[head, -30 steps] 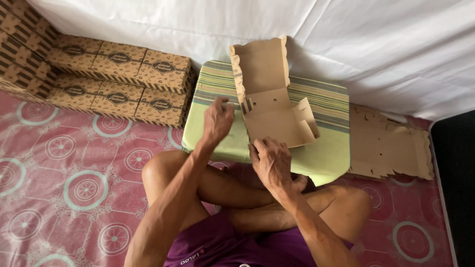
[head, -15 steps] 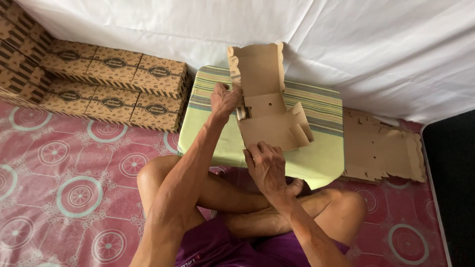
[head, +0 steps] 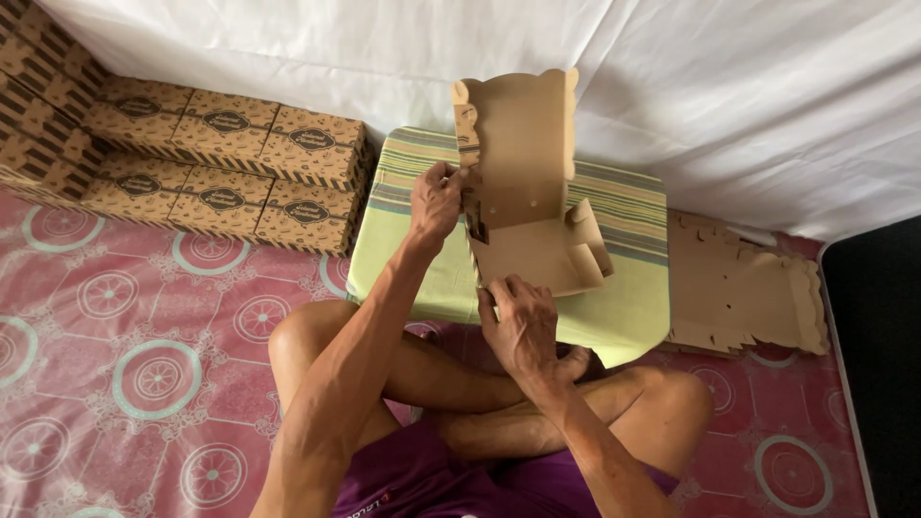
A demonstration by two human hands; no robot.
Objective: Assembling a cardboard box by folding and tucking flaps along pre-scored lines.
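Observation:
A half-folded brown cardboard box (head: 526,216) rests on a green striped cushion (head: 624,288), its lid standing upright. My left hand (head: 436,201) pinches the box's left side flap where lid and base meet. My right hand (head: 521,321) presses on the box's near front edge, fingers curled over it. I sit cross-legged on the floor behind the cushion.
Several finished patterned brown boxes (head: 225,168) are stacked in rows at the left against a white sheet (head: 720,86). A pile of flat cardboard blanks (head: 743,283) lies right of the cushion. A pink patterned floor mat (head: 125,364) spreads around; a dark surface (head: 878,364) borders the right.
My left hand has moved from the cushion's left part up to the box's left flap. The lid has come more upright. My right hand has stayed at the front edge.

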